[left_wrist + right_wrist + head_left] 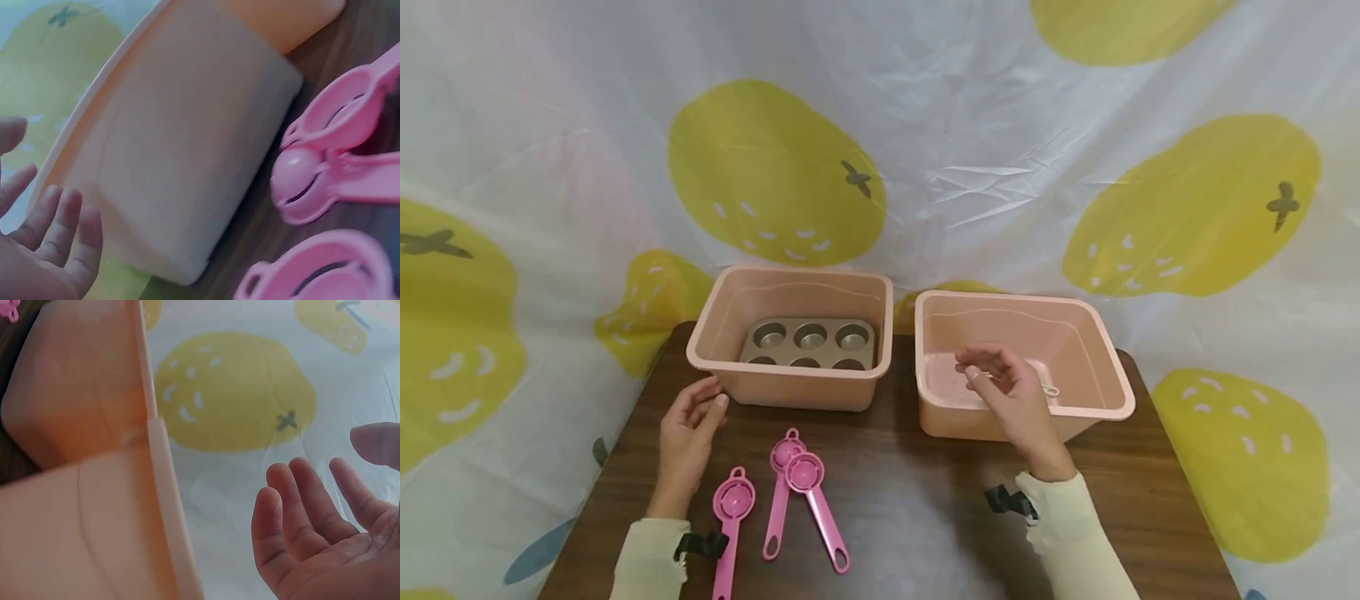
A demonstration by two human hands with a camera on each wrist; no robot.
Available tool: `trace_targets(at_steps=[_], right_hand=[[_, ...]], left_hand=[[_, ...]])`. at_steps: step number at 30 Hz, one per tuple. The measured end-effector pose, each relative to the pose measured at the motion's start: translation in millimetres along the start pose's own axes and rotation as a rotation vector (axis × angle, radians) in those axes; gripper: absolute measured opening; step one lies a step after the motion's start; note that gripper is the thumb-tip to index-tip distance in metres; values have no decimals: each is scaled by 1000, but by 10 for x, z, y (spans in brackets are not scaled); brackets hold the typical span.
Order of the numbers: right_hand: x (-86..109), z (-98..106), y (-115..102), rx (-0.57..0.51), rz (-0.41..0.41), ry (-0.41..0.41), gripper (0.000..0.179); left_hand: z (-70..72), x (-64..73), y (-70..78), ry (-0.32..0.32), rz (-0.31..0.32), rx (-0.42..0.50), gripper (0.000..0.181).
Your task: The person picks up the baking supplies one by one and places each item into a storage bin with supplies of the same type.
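Note:
My left hand [688, 433] hovers beside the front left corner of the left pink bin [797, 390], its fingers loosely bent and holding nothing. In the left wrist view its fingers [65, 225] spread near the bin's wall. Inside that bin lies a grey muffin tin [831, 350]. My right hand [1017, 400] is raised over the front rim of the right pink bin [958, 422], fingers relaxed, palm bare. Behind it, a small pale looped thing [1051, 391] shows in the bin, mostly hidden by the hand.
Three pink egg separators lie on the dark wooden table [917, 533]: one [733, 502] by my left sleeve, and two overlapping, the upper one [806, 473] over the other [777, 517]. A lemon-patterned cloth [910, 125] hangs behind the bins.

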State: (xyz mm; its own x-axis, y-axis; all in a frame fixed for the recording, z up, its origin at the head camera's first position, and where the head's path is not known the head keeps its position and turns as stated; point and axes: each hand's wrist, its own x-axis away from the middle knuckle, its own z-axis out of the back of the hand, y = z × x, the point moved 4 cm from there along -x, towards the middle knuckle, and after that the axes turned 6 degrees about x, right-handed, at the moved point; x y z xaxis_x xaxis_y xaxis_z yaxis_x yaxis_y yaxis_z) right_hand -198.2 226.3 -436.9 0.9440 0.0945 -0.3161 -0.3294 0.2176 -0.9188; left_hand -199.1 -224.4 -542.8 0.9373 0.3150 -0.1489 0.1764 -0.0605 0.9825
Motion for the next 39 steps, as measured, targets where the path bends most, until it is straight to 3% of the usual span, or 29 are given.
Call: trace_targets(at_steps=[4,9,13,18,28,33,39], right_hand=[[123,166,31,7,47,54,30],[253,303,26,53,46,94,31],[308,402,7,119,57,119,30],[373,558,20,62,88,153,30],[514,939,148,21,100,345,26],[605,1052,235,-12,125,406,26],[631,1227,340,107,71,442,29]], left_hand=[[-118,186,-57,-84,28,-76,33],[-203,443,-161,-157,65,-154,31],[-252,634,-235,-187,85,-166,32],[-309,853,-332,-220,131,-177,33],[-509,1112,-426,-279,244,-207,42],[-570,1240,-490,-282,237,-247,42],[-596,1356,-605,-294,257,-406,40]])
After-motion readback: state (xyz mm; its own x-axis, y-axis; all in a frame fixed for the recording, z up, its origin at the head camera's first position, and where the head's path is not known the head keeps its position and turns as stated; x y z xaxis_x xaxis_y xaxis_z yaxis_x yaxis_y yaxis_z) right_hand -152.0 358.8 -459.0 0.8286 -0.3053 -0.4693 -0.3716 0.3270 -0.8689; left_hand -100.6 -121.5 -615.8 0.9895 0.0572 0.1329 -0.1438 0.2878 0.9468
